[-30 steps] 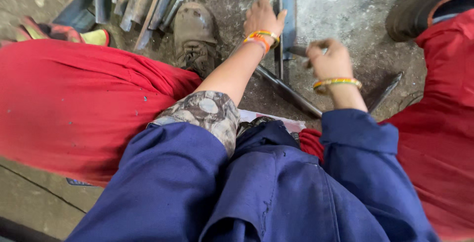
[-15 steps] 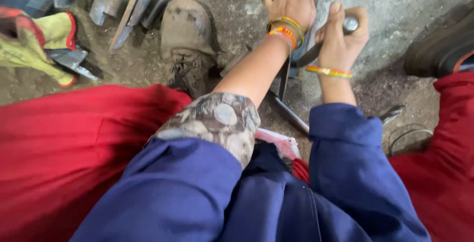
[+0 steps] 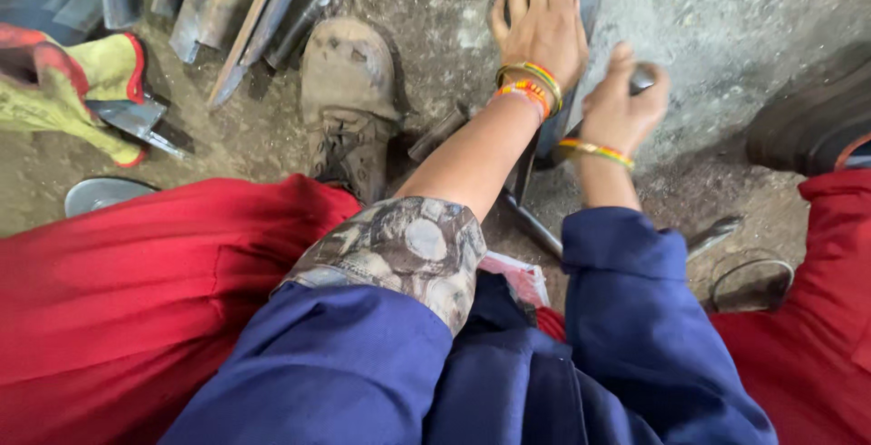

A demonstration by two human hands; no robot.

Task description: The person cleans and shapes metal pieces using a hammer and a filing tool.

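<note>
Your left hand (image 3: 543,23) has slid forward and now lies flat, fingers spread, pinning the grey metal strip (image 3: 581,64) to the ground, while your right hand (image 3: 621,105), fist closed around a round-headed tool (image 3: 641,78), has drawn in just beside it.

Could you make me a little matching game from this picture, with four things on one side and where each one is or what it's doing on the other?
Things:
1. left hand
2. right hand
3. dusty boot
4. yellow glove

States:
A. at the far left edge
B. fist closed round a metal tool
C. standing on the ground, left of the forearm
D. pressed flat on a metal piece

Pairs: 1-D, 2-B, 3-C, 4-A
</note>
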